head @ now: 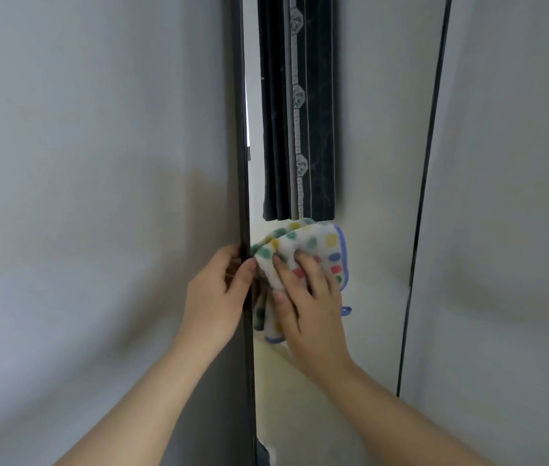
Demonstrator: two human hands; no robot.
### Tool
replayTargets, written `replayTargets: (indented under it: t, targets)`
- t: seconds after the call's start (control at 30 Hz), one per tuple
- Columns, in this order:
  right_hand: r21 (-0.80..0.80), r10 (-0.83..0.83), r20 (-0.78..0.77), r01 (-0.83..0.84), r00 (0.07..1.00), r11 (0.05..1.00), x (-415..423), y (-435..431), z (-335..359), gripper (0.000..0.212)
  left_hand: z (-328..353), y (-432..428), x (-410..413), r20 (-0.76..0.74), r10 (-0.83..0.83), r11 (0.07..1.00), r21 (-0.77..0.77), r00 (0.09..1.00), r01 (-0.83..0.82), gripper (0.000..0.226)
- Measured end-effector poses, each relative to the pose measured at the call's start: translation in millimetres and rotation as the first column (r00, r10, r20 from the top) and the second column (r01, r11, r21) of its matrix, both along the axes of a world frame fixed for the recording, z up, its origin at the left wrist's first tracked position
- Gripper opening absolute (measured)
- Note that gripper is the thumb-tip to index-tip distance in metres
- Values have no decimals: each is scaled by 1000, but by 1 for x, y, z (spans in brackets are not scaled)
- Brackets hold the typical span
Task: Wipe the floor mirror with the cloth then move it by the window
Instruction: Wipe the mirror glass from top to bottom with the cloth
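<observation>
The tall floor mirror (377, 270) with a thin black frame stands upright in front of me and fills the middle of the head view. My left hand (215, 294) grips its left frame edge, thumb on the front, fingers wrapped round the side. A white cloth (313, 243) with coloured dots and a blue hem is bunched under my right hand (306, 304), which presses it flat against the glass close to the left frame, at about mid-height.
The glass reflects a dark curtain (300, 112) hanging on a pale wall. Grey-white wall (81, 163) lies to the left of the mirror, and more of it to the right of the right frame edge (424, 196).
</observation>
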State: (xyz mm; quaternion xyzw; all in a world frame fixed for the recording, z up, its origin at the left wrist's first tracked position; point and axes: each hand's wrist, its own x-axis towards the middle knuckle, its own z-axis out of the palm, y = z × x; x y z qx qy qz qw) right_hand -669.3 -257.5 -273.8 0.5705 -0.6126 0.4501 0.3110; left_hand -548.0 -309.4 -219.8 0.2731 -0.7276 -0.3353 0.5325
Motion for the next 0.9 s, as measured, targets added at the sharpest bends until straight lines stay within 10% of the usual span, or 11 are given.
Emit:
replayTargets:
  t: [0.2, 0.4, 0.6, 0.8, 0.9]
  targets:
    - [-87, -26, 631, 104, 776, 991, -36, -5, 19, 43, -4, 2, -6, 18, 119, 985, -127, 993, -115, 21]
    - [-84, 76, 58, -71, 995, 994, -13, -5, 1, 30, -9, -1, -10, 14, 139, 979, -150, 990, -136, 13]
    - [-107, -58, 782, 225, 621, 969, -69, -24, 8, 36, -9, -3, -12, 21, 139, 982, -133, 990, -135, 28]
    - [-83, 112, 148, -100, 983, 991, -27, -1, -5, 24, -15, -1, -15, 21, 159, 976, -156, 987, -154, 28]
    - [-91, -79, 454, 135, 887, 987, -76, -10, -2, 33, -15, -1, -17, 25, 164, 977, -140, 986, -159, 34]
